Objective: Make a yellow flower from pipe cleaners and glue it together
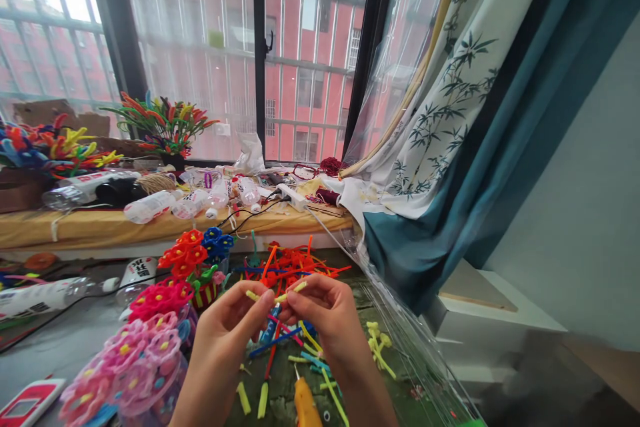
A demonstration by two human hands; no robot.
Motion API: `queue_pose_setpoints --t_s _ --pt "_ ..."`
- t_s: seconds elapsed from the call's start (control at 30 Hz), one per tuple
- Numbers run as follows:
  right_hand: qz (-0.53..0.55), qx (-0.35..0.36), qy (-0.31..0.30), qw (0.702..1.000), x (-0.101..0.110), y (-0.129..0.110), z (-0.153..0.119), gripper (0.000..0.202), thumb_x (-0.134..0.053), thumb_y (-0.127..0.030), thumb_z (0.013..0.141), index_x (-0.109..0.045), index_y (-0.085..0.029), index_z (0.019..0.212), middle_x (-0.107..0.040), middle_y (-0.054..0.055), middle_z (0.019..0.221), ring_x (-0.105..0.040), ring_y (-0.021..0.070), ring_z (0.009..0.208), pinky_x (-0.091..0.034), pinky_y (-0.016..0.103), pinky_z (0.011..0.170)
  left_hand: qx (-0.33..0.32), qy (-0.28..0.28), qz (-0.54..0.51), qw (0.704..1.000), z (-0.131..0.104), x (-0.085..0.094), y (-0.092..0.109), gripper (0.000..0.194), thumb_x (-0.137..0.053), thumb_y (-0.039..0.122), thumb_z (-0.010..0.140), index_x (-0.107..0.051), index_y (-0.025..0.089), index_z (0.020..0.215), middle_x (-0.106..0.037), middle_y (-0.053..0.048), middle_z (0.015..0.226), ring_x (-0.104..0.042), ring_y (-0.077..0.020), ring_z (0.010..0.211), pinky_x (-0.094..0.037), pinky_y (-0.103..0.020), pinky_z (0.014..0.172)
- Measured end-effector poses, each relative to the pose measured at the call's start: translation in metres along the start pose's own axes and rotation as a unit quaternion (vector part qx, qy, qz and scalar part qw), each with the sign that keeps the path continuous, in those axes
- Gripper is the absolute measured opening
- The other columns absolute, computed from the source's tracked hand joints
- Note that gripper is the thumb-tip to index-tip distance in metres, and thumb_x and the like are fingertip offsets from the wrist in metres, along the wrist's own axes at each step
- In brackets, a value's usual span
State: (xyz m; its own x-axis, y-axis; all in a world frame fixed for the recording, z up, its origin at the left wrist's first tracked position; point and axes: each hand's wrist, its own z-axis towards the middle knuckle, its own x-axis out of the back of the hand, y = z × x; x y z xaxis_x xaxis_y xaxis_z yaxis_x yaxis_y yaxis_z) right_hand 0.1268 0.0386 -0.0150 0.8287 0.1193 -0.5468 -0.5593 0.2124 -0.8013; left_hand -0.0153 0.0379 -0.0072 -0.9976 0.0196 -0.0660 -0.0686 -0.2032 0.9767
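A pale yellow pipe cleaner [300, 286] is pinched between the fingertips of both hands, held roughly level above the work surface. My left hand [225, 327] grips its left part, and my right hand [327, 317] its right part; the two hands nearly touch. Beneath them lie blue, pink and yellow pipe cleaner pieces, partly hidden by my fingers. Two short yellow pieces [263, 400] rest below my left hand. Near my right wrist is a yellow-handled tool [306, 403] with a thin metal tip. A knotted yellow bundle [380, 347] lies to the right.
Pink pipe-cleaner flowers [127, 367] and red flowers [185, 253] stand at the left. Orange pipe cleaners [300, 259] are piled behind my hands. Plastic bottles [150, 207] and a power strip [291, 196] lie on the windowsill. Clear plastic sheeting [400, 320] and a curtain [400, 247] border the right.
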Motion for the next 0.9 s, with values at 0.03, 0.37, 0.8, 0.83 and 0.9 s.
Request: queue_pose_setpoints --t_s 0.03,0.37,0.8,0.83,0.9 --pt "-0.008 0.005 0.009 1.0 0.002 -0.001 0.0 0.024 -0.091 -0.032 0.064 -0.076 -0.015 0.071 -0.075 0.004 0.062 -0.069 0.0146 0.052 -0.058 0.022 0.054 -0.006 0.014 0.007 1.0 0.001 0.002 -0.001 0.037 -0.077 0.053 0.074 -0.066 0.018 0.077 -0.058 0.004 0.062 -0.047 -0.0098 0.056 -0.038 -0.017 0.05" --pt "0.017 0.082 0.169 0.982 0.029 -0.024 0.004 0.031 -0.095 -0.034 0.057 -0.074 -0.017 0.072 -0.07 -0.003 0.053 -0.063 0.0065 0.044 -0.047 0.011 0.044 -0.052 0.107 0.135 0.984 0.01 0.036 0.001 0.052 -0.074 0.07 0.064 -0.063 0.021 0.078 -0.057 0.004 0.056 -0.048 -0.0129 0.051 -0.035 -0.02 0.045" --pt "0.097 -0.02 0.074 0.992 -0.013 -0.002 0.003 0.032 -0.096 -0.033 0.051 -0.073 -0.014 0.062 -0.068 0.0 0.055 -0.059 0.0067 0.044 -0.037 0.012 0.039 -0.025 -0.052 0.031 0.998 0.001 0.01 0.007 0.037 -0.081 0.051 0.071 -0.077 0.022 0.093 -0.067 0.001 0.066 -0.05 -0.01 0.054 -0.039 -0.015 0.049" --pt "0.105 -0.026 0.066 0.992 -0.016 0.0 0.003 0.032 -0.096 -0.033 0.05 -0.073 -0.014 0.061 -0.068 0.0 0.054 -0.058 0.0061 0.043 -0.037 0.012 0.039 -0.015 -0.043 -0.015 0.999 -0.001 0.006 0.007 0.036 -0.084 0.049 0.068 -0.078 0.021 0.09 -0.067 0.001 0.066 -0.05 -0.0092 0.054 -0.04 -0.014 0.049" --pt "0.117 -0.037 0.056 0.991 -0.019 0.003 0.003 0.033 -0.097 -0.034 0.049 -0.072 -0.014 0.06 -0.067 -0.001 0.053 -0.056 0.0053 0.041 -0.037 0.012 0.039 0.003 -0.009 -0.095 0.995 -0.003 0.001 0.006 0.034 -0.09 0.046 0.062 -0.077 0.02 0.081 -0.066 0.001 0.063 -0.05 -0.0078 0.053 -0.04 -0.012 0.048"
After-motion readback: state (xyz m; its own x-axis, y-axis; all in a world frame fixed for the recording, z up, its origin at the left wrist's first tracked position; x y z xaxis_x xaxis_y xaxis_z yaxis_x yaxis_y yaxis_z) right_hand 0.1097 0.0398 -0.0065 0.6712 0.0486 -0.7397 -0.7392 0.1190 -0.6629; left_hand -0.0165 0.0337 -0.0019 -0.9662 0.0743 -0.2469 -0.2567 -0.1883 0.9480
